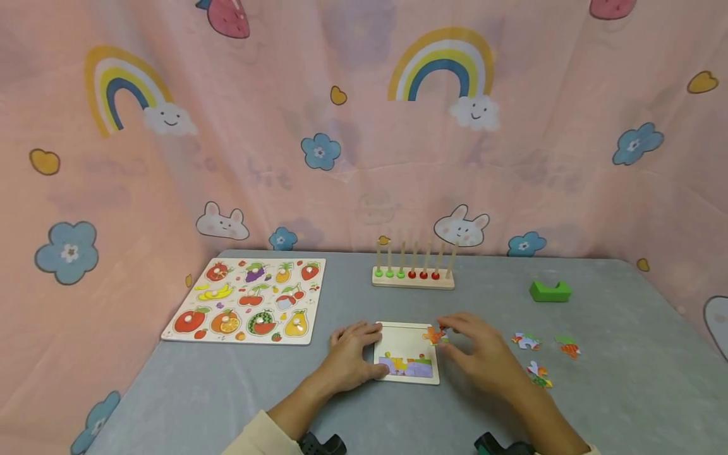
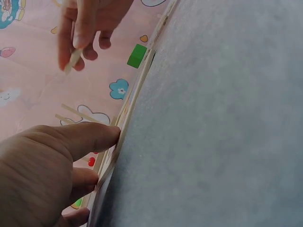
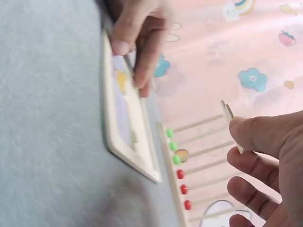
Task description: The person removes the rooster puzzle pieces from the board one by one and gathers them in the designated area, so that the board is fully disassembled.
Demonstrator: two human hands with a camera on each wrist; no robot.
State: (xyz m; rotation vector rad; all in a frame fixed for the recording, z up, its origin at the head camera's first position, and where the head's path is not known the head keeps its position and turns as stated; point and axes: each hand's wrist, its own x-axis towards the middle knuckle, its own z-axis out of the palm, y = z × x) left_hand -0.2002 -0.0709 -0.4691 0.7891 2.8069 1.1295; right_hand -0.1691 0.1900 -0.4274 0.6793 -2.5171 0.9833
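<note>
Grey table [image 1: 364,411] shows around puzzle tray [image 1: 402,340]. Left hand [image 1: 355,359] grips tray's left edge, thumb nearest. Right hand [image 1: 482,355], between tray and three loose pieces [image 1: 537,373], pinches puzzle piece [image 1: 433,335], thumb against forefinger, raised at tray's far right corner. Beyond: fruit board [image 1: 241,308] left, bead rack [image 1: 413,282] behind, green block [image 1: 550,292] right.

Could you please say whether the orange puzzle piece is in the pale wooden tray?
Out: the right hand pinches the piece, raised off the tray.
</note>
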